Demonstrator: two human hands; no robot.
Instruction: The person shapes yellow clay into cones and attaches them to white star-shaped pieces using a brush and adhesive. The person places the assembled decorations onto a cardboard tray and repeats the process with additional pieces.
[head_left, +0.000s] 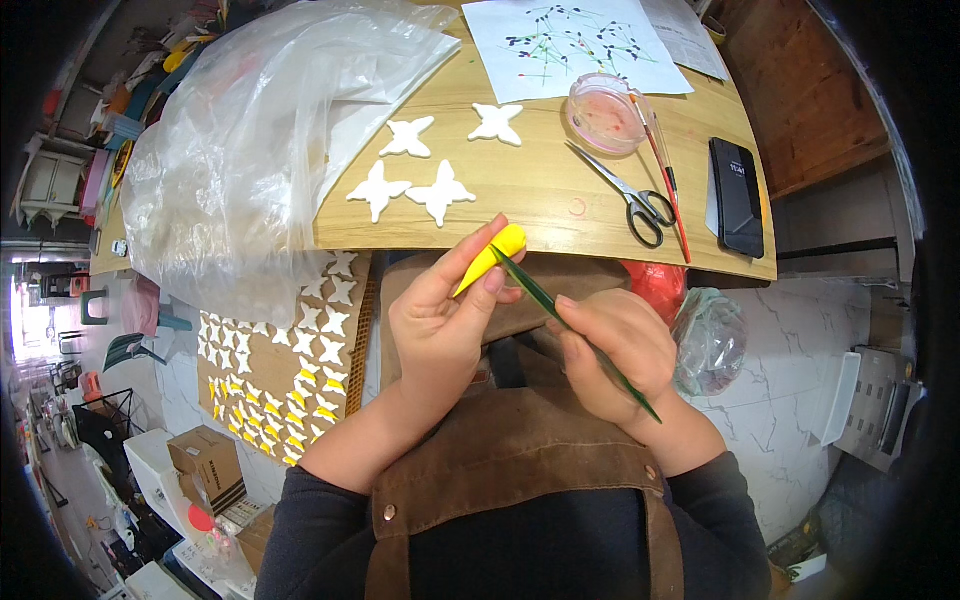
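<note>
Between the thumb and fingers of my left hand (442, 322) is a yellow cone of what looks like modelling clay (491, 259), its narrow tip pointing down and left. My right hand (619, 345) grips a dark green pointed modelling tool (555, 307), whose upper end touches the side of the cone. Beyond my hands, white butterfly-shaped pieces lie on the wooden table (525, 195): one at the upper right (496, 124), one at the upper left (407, 137), and two that touch or nearly touch, a left one (378, 190) and a right one (441, 193).
Scissors (626, 191), a red brush (667, 187), a pink-tinged dish (607, 112) and a phone (735, 196) lie at the right. White paper (502, 67) holds several dark-tipped green stems. Plastic sheeting (225, 157) covers the left. Below, a board (274, 367) carries many white and yellow butterflies.
</note>
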